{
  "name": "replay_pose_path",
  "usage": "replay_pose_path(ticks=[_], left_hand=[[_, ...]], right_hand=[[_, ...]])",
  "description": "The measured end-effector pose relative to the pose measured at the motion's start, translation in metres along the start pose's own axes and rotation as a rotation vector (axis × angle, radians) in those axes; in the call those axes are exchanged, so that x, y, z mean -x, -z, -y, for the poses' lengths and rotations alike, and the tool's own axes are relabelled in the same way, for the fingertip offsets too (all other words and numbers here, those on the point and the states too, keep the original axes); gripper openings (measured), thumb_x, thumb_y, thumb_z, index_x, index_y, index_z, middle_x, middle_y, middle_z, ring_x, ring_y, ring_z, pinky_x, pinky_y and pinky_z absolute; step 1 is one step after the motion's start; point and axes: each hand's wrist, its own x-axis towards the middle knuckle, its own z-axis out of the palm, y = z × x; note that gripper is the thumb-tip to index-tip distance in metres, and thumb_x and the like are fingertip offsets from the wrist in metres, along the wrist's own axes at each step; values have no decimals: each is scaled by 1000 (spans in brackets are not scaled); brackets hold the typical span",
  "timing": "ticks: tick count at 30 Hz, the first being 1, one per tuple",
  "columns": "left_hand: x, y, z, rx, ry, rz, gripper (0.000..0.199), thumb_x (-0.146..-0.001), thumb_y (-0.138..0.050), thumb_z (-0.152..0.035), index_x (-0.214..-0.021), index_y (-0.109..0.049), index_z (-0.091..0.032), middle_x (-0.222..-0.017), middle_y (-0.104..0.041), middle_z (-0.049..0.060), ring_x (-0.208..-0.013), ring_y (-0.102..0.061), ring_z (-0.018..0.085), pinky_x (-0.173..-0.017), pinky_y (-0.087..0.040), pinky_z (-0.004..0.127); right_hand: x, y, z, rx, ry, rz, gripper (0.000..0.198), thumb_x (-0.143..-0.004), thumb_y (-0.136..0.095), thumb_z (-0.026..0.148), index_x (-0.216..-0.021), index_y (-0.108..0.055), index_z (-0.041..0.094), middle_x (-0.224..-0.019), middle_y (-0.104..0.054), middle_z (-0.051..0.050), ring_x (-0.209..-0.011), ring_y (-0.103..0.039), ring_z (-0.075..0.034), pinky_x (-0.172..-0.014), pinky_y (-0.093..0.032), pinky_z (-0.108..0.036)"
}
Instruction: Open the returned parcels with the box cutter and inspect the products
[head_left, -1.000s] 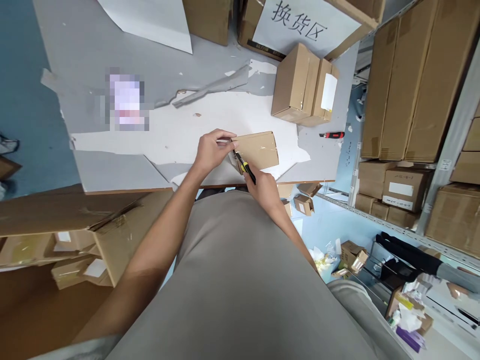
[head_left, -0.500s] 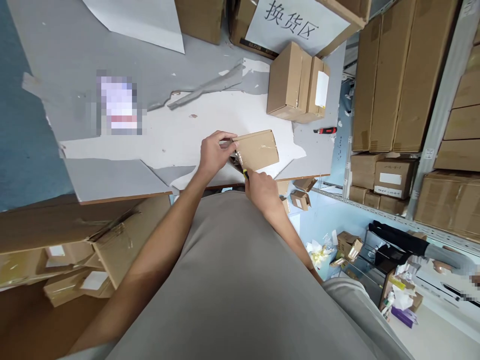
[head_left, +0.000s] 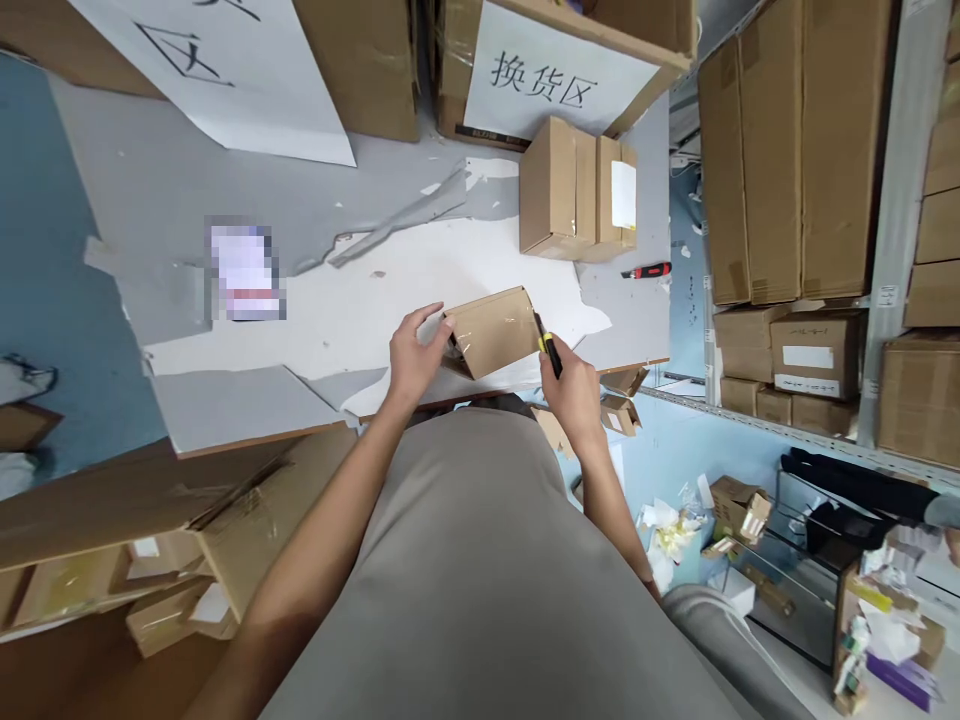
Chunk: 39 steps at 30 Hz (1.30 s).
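Note:
A small cardboard box (head_left: 491, 335) with clear tape on it lies tilted near the front edge of the worktable. My left hand (head_left: 415, 355) grips its left end, thumb on the upper edge and fingers reaching to the far corner. In my right hand (head_left: 571, 388) is a black and yellow utility knife (head_left: 550, 352), its tip at the box's right end. Whether the blade cuts into the cardboard I cannot tell. Two closed cardboard boxes (head_left: 556, 195) stand side by side beyond it, one bearing a white label.
A red and black utility knife (head_left: 651, 271) lies at the table's right. Large cartons with a paper sign (head_left: 551, 75) line the back. A blurred pale item (head_left: 245, 270) lies left. An open carton (head_left: 262, 500) holding boxes stands below the table; shelves of cartons (head_left: 765, 160) rise at right.
My right hand has moved the knife from the box's near left side to its right end. My left hand still holds the left end. The view has shifted.

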Motion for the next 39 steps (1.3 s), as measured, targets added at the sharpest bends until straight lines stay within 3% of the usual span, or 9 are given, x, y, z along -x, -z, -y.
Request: replay_pose_path(ticks=[3, 8, 13, 22, 32, 39], left_hand=[[10, -5, 3, 50, 69, -43, 61, -104, -80, -64, -150, -77, -25, -163, -72, 15, -157, -64, 33, -139, -44, 51], [23, -27, 0, 112, 125, -108, 87, -97, -84, -75, -165, -65, -25, -178, -57, 16, -168, -53, 35, -143, -40, 49], [25, -50, 1, 87, 104, -188, 100, -88, -92, -77, -168, -60, -24, -172, -61, 18, -161, -59, 36, -140, -45, 50], [22, -55, 7, 68, 64, -275, 98, -83, -93, -82, -155, -66, -21, -155, -71, 18, -147, -69, 36, -133, -52, 51], [18, -58, 10, 42, 25, -335, 89, -82, -91, -84, -140, -67, -20, -140, -73, 16, -137, -72, 33, -127, -56, 47], [28, -63, 7, -24, 22, -331, 77, -87, -90, -77, -134, -67, -21, -137, -72, 14, -131, -72, 29, -122, -57, 42]], right_hand=[[-23, -9, -25, -50, 25, -61, 48, -118, -49, 27, -161, -67, 18, -142, -82, -19, -128, -79, -37, -107, -61, -43], [-45, -26, -48, -148, 108, -5, 51, -117, -48, 25, -164, -65, 16, -146, -80, -18, -134, -78, -36, -113, -61, -45], [-52, -35, -60, -206, 220, 36, 55, -117, -46, 29, -168, -62, 17, -146, -80, -17, -136, -76, -36, -117, -61, -46], [-58, -14, -56, -89, 250, 210, 59, -118, -38, 27, -174, -54, 16, -145, -79, -18, -129, -77, -36, -113, -62, -47], [-64, 16, -3, 140, 189, 358, 63, -115, -42, 8, -177, -40, 1, -136, -81, -28, -126, -83, -33, -105, -65, -41], [-50, 24, -16, 193, 175, 454, 62, -112, -46, 5, -173, -48, 1, -131, -83, -28, -126, -84, -31, -104, -66, -38]])
